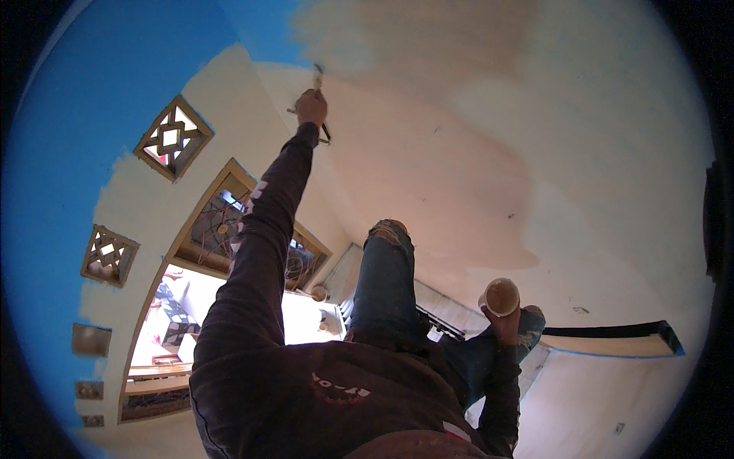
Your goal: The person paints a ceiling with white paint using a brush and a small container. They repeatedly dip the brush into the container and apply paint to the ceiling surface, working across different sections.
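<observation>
My left arm reaches far up toward the wall corner. In my left hand (312,109), closed round its handle, is a paintbrush (318,76) with its bristles at or very near the painted surface, where blue meets cream paint (275,76). My right hand (505,327) is lower, near my bent knee, and grips a whitish cup (501,297). Its open mouth faces me; how much is inside I cannot tell. A thin dark bracket-like piece (326,134) shows just behind my left wrist.
Blue paint (46,191) covers the left wall's outer part. Small lattice openings (174,138) and a large wooden-framed window opening (222,222) line that wall. The broad wall (436,176) has damp-looking darker patches. A dark-edged ledge (612,336) juts out at right.
</observation>
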`<state>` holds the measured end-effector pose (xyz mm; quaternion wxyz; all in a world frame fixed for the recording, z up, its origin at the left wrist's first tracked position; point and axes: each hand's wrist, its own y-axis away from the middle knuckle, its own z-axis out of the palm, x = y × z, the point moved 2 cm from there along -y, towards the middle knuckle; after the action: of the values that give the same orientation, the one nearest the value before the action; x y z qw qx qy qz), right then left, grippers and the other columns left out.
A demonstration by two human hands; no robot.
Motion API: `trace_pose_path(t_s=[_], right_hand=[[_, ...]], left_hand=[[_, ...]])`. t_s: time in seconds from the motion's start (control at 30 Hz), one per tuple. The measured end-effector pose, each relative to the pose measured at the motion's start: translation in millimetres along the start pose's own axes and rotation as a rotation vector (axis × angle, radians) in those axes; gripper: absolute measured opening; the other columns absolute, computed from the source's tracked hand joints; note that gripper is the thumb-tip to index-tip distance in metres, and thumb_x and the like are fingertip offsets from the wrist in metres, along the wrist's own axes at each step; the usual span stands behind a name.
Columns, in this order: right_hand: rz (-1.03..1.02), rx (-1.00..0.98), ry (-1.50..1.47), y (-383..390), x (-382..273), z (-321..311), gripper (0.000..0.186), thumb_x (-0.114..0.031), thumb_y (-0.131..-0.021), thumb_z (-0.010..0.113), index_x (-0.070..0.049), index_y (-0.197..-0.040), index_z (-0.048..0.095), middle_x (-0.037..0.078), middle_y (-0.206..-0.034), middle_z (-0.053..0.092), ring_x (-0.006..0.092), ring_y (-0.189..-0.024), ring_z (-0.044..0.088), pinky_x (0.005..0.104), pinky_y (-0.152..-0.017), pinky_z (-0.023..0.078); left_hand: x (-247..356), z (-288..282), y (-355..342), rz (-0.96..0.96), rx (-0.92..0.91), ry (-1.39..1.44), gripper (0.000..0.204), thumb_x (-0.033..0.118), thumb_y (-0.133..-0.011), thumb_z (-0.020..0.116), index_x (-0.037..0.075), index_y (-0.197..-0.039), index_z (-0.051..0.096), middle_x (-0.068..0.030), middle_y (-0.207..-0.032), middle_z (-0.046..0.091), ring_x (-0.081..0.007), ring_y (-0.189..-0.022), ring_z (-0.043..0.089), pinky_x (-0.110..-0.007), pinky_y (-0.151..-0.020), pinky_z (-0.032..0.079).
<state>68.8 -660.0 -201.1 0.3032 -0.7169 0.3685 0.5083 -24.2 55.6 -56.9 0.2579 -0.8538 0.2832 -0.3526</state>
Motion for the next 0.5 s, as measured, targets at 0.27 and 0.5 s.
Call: trace_pose_path(t_s=[0.27, 0.5], right_hand=[[-0.036, -0.008, -0.006, -4, 6, 3, 0.080, -0.016, -0.069, 0.089, 0.000, -0.135, 0.048, 0.015, -0.128, 0.061, 0.0276, -0.119, 0.060, 0.0398, -0.101, 0.049], [-0.015, 0.010, -0.005, -1, -1, 0, 0.083, -0.014, -0.068, 0.089, 0.000, -0.138, 0.046, 0.015, -0.130, 0.060, 0.0272, -0.122, 0.059, 0.0397, -0.103, 0.048]], left_hand=[[105, -14, 68, 0.016, 0.000, 0.205, 0.035, 0.025, -0.097, 0.055, -0.003, -0.077, 0.062, -0.0266, -0.074, 0.063, -0.0455, -0.072, 0.064, -0.052, -0.064, 0.049], [121, -40, 105, 0.023, 0.030, 0.454, 0.030, 0.024, -0.097, 0.056, -0.003, -0.091, 0.069, -0.0234, -0.069, 0.063, -0.0389, -0.065, 0.064, -0.045, -0.059, 0.047]])
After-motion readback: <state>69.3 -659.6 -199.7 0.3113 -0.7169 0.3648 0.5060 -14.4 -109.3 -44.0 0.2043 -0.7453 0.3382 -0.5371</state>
